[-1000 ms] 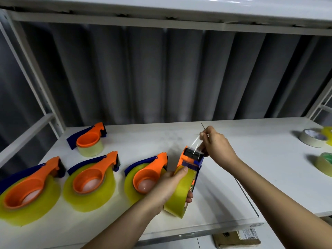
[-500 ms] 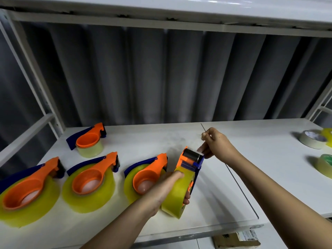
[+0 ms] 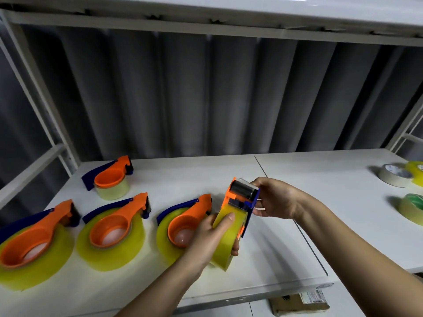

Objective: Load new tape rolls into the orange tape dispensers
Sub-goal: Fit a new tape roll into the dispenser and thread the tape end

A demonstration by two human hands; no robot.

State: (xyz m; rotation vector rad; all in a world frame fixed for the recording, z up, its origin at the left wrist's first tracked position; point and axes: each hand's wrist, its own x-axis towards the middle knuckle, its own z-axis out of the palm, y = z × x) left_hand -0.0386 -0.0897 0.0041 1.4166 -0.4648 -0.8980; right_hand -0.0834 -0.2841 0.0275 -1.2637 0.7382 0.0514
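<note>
The orange-and-blue plastic tape dispenser (image 3: 240, 200), loaded with a yellowish translucent tape roll (image 3: 227, 239), is held upright above the front of the white table (image 3: 229, 170), between both hands. The left hand (image 3: 209, 236) is wrapped around the roll, thumb pressed on its outer face and fingertips curled under its right edge. The right hand (image 3: 275, 197) is closed on the dispenser's head from the right side, fingers beside the shiny metal roller (image 3: 242, 191). Just left of the left hand, three more orange dispensers with large yellow rolls lie flat in a row: the nearest (image 3: 185, 225), the middle one (image 3: 116, 227), and the leftmost (image 3: 34, 241). Behind them sits a fourth dispenser on a narrower pale roll (image 3: 111, 179). Well apart, at the table's right edge, lie a white tape roll (image 3: 394, 175), a yellow one (image 3: 416, 171), and a green-cored roll (image 3: 412, 208).
</note>
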